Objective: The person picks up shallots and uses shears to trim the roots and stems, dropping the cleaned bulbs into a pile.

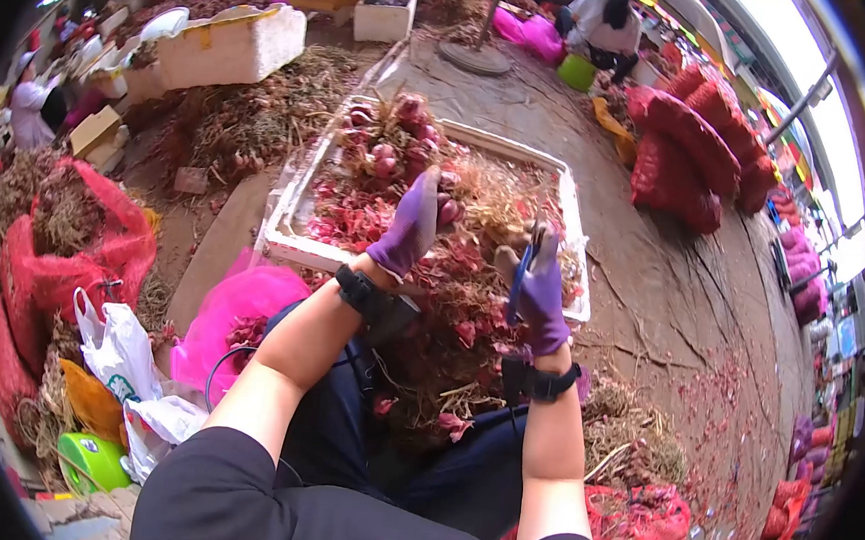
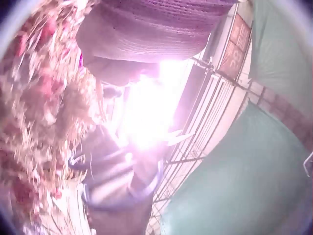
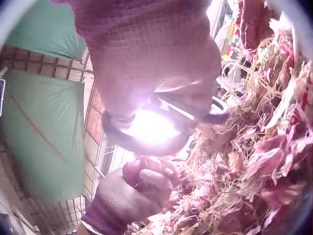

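Observation:
Both hands wear purple gloves. In the head view the left hand (image 1: 410, 222) grips a small bunch of pinkish shallots (image 1: 449, 209) above the white foam tray (image 1: 311, 254). The right wrist view shows the same left hand (image 3: 124, 198) with its fingers curled round the shallots (image 3: 151, 174). To the right, the right hand (image 1: 543, 296) holds blue-handled scissors (image 1: 520, 276), blades upward in the head view. Its fingers pass through the dark handle loops (image 3: 146, 147) in the right wrist view. Glare hides part of the blades. Dry roots and red skins (image 1: 467, 282) lie below both hands.
More shallots (image 1: 401, 142) are heaped at the tray's far left. A pink mesh bag (image 1: 228, 321) lies beside the left knee, with white plastic bags (image 1: 121, 354) farther left. Red mesh sacks (image 1: 676, 162) stand at the back right. Other people sit in the background.

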`<state>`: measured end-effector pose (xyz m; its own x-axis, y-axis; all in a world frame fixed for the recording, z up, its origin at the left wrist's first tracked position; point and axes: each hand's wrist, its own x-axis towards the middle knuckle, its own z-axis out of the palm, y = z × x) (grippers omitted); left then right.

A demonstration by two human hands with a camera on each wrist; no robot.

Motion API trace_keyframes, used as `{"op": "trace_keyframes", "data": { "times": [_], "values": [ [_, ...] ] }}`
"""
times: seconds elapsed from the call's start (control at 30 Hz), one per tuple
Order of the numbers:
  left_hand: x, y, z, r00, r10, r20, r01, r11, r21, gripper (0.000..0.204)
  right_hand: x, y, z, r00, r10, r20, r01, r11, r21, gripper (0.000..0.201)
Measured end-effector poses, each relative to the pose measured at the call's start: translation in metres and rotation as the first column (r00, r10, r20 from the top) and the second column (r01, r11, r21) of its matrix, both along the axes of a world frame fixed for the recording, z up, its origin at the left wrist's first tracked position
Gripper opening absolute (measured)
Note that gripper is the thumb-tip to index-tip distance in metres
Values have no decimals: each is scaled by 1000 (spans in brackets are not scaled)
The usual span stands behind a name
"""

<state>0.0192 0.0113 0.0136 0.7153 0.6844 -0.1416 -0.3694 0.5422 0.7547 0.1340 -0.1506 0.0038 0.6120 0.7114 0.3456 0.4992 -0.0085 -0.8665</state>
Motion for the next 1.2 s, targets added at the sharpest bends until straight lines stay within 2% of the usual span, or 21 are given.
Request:
{"op": "trace_keyframes", "data": {
  "times": [0.03,0.07,0.13,0.17,0.2,0.27,0.33,0.43,0.47,0.53,0.63,0.73,0.87,0.97,1.07,1.13,1.2],
  "values": [
    [-3,8,0,998,68,-3,-68,998,16,31,0,0,3,997,1,77,7,995,-97,59],
    [-5,13,0,991,132,-7,-132,991,31,33,-5,1,3,997,21,80,-13,995,-95,59],
    [-9,11,9,982,190,-13,-190,981,42,30,-16,1,8,928,19,373,77,967,-241,61],
    [-10,8,15,973,228,-22,-226,973,50,28,-21,3,6,893,17,450,73,981,-181,61],
    [-6,10,9,973,228,-18,-227,972,51,28,-25,5,7,891,17,454,73,981,-178,61],
    [1,11,-1,979,201,46,-206,965,164,28,-33,8,9,909,53,414,42,975,-216,63],
    [4,2,-11,977,212,-3,-206,953,221,27,-39,12,5,929,30,368,60,971,-231,63],
    [7,-1,-15,964,264,19,-242,847,473,30,-44,13,3,930,7,369,78,973,-215,59],
    [7,-6,-12,965,263,19,-240,848,472,30,-44,13,0,930,5,368,80,973,-216,59],
    [3,-22,1,973,227,42,-227,908,354,30,-43,15,-6,930,-18,366,84,983,-165,56],
    [3,-21,-2,962,271,42,-260,856,447,29,-45,12,-1,942,6,336,87,961,-263,51],
    [1,-23,0,968,253,-3,-233,896,377,29,-55,15,-12,941,-24,337,97,975,-201,46],
    [3,-19,-7,959,282,-4,-257,880,400,28,-64,17,-12,925,-61,376,122,982,-141,39],
    [5,-16,-12,966,260,18,-245,884,398,28,-65,20,-20,949,-79,304,140,973,-186,37],
    [9,-16,-15,955,296,-10,-264,864,429,27,-63,23,-30,930,-97,353,175,965,-195,36],
    [13,-20,-16,959,278,51,-278,897,342,28,-63,25,-28,950,-104,295,174,960,-221,38],
    [16,-8,-17,960,281,21,-275,917,290,33,-52,28,-27,964,-116,240,175,954,-243,40]
  ]
}}
